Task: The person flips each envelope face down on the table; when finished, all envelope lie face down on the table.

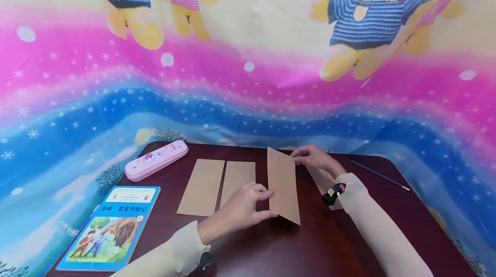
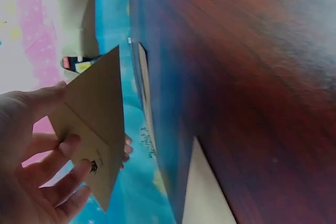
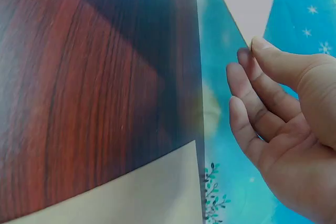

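Observation:
A brown paper envelope (image 1: 283, 186) stands raised and tilted above the table between both hands. My left hand (image 1: 244, 206) holds its near left edge, thumb and fingertips at the paper. With thumb and index finger, my right hand (image 1: 315, 158) pinches its far right corner; in the right wrist view the other fingers (image 3: 239, 82) stay off the paper. The left wrist view shows a fold line and a small dark mark on the envelope (image 2: 100, 119). Two more flat brown pieces, a left one (image 1: 202, 186) and a right one (image 1: 238, 178), lie side by side, the right one partly behind my left hand.
Another brown piece (image 1: 323, 182) lies partly beneath my right forearm. A pink pencil case (image 1: 156, 160) sits at the back left, above a blue picture-cover book (image 1: 112, 229). A thin dark pencil (image 1: 379, 175) lies at the right. A patterned curtain (image 1: 248, 96) hangs behind the table.

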A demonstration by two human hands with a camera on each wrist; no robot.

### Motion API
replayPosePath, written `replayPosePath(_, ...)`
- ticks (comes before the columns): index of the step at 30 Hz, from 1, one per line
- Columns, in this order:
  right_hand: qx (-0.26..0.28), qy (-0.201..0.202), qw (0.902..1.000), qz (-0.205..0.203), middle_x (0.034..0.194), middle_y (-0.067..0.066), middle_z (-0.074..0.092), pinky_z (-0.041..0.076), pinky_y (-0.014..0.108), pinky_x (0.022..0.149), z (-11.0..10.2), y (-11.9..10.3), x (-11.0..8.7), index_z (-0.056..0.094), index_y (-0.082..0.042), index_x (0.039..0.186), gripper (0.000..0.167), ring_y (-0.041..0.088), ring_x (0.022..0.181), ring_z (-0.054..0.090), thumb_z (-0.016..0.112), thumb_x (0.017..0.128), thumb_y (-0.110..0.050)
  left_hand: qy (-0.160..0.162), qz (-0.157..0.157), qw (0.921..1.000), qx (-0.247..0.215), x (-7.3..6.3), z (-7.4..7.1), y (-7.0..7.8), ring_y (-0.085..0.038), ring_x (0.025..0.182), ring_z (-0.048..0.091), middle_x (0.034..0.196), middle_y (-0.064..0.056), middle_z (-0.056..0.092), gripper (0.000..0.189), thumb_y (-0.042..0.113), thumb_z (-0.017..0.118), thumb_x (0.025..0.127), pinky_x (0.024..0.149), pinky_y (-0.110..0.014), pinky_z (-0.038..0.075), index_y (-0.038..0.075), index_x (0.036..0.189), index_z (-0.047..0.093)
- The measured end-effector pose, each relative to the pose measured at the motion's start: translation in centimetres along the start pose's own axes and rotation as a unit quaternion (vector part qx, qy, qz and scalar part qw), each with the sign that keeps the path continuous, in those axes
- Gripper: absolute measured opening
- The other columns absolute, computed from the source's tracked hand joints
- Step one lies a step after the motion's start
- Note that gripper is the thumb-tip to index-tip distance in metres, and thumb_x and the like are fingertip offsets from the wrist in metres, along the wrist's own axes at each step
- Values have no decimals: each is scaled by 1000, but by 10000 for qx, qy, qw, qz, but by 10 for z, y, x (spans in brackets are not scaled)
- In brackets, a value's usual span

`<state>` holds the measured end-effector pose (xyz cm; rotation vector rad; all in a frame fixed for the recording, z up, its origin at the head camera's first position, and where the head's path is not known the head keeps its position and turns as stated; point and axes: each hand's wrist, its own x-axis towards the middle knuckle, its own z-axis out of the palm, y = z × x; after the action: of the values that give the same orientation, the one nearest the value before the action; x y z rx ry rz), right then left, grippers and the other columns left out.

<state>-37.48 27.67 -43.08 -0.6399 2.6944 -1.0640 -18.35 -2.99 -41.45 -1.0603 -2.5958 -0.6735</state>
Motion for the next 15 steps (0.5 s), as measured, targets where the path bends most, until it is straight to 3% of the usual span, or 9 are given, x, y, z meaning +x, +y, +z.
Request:
replayPosePath(6, -19, 50, 10000, 21, 101, 8, 78, 55, 55, 94, -2, 3, -6, 77, -10, 118, 22, 26, 96, 71, 68, 100, -20, -423, 122, 9977, 513, -4, 14, -6, -13, 105, 69, 111, 3, 78, 46, 45, 77, 90, 92, -34, 54, 15, 125, 76)
replayPosePath(11, -269, 177, 9995, 21, 112, 10, 77, 56, 52, 92, -1, 0, -7, 77, -11, 119, 23, 28, 102, 71, 67, 100, -21, -497, 217, 9968, 587, 0, 20, -8, -14, 101, 70, 107, 2, 78, 41, 44, 77, 90, 88, -33, 55, 16, 120, 78)
replayPosePath(15, -605, 317, 9977, 25, 120, 12, 75, 56, 49, 94, 6, -1, -6, 75, -10, 121, 25, 31, 112, 69, 68, 100, -21, -617, 139, 9955, 712, 5, 26, -11, -13, 86, 68, 93, 5, 77, 30, 45, 77, 89, 75, -29, 53, 18, 103, 78)
